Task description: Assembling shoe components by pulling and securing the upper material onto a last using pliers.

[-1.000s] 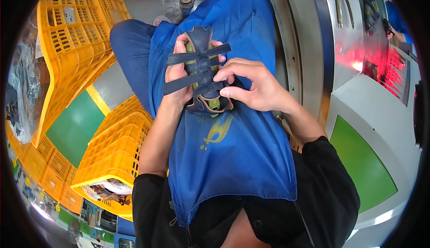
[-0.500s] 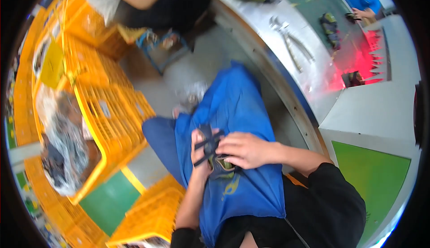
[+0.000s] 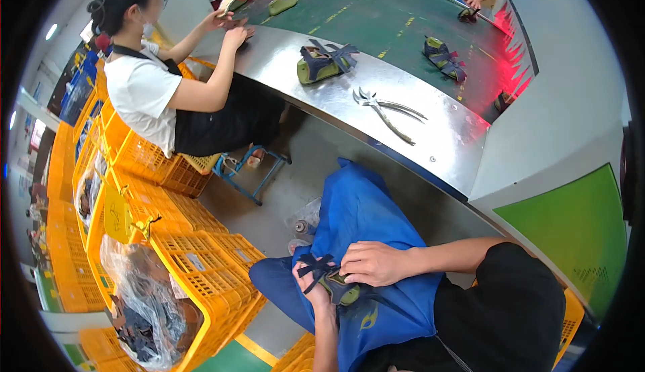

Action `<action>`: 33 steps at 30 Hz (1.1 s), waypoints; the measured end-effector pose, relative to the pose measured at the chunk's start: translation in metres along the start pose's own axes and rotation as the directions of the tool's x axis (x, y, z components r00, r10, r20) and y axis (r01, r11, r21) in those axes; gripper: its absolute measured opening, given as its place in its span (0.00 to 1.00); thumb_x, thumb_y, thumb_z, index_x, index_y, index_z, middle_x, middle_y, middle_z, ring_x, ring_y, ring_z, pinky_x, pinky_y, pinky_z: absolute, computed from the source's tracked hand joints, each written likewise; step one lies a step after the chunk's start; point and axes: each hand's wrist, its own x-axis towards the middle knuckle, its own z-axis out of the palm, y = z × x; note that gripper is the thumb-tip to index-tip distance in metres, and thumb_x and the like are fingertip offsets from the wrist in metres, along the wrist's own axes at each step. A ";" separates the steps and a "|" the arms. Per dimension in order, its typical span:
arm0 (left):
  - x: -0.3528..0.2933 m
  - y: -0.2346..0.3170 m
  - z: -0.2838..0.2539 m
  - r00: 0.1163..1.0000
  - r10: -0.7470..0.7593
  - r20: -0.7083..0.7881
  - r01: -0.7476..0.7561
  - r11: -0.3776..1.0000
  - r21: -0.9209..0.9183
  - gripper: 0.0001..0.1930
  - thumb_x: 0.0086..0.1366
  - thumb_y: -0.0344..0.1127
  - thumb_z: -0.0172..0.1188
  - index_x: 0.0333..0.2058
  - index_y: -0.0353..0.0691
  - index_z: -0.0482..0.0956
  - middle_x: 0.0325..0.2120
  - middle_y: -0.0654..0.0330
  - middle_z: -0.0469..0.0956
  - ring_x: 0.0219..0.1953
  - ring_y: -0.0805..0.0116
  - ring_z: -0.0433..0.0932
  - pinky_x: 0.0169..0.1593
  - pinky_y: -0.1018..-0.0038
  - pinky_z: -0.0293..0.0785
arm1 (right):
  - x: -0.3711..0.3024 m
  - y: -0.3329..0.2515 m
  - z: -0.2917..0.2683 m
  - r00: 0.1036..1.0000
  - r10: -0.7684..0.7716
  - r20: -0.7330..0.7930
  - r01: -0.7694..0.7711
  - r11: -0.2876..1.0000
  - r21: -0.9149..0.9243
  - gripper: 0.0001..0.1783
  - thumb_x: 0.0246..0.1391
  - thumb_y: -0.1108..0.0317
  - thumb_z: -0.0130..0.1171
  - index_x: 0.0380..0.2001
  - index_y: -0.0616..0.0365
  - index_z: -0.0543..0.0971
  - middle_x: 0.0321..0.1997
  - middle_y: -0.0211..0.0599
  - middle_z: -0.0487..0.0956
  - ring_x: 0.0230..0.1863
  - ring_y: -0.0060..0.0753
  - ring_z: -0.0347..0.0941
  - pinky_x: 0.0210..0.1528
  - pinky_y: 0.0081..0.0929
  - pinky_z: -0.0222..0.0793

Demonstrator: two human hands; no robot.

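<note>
Over the blue apron [image 3: 363,191] on my lap, I hold a sandal upper [image 3: 344,294] with dark navy straps around an olive-green shoe form. My left hand [image 3: 313,285] wraps its strapped end from the left. From the right, my right hand [image 3: 373,263] grips its edge with bent fingers, which partly hide it. A similar navy-strapped sandal [image 3: 325,63] lies on the metal worktop [image 3: 282,56] ahead. To its right rest lasting pincers [image 3: 388,111] with their handles spread.
Yellow crates [image 3: 208,264] stand at my left, one holding plastic-bagged dark pieces [image 3: 151,305]. A co-worker [image 3: 148,83] sits at the far left, handling a pale sole-shaped piece. Beyond the worktop, a green conveyor [image 3: 376,19] carries another sandal [image 3: 443,58]. A grey machine housing [image 3: 537,144] borders the right.
The view has swung up, bringing the co-worker, worktop and conveyor further into sight. My hands stay on the sandal upper, whose straps now lie at a different angle.
</note>
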 end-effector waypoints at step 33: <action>-0.010 0.041 0.020 0.896 -0.023 0.442 -0.268 0.768 0.582 0.48 0.50 0.36 0.82 0.68 0.39 0.66 0.60 0.46 0.76 0.61 0.56 0.79 0.63 0.63 0.74 | 0.033 0.036 -0.007 0.954 0.292 0.063 -0.299 0.938 0.177 0.30 0.48 0.77 0.74 0.57 0.62 0.80 0.60 0.44 0.74 0.55 0.33 0.77 0.46 0.26 0.79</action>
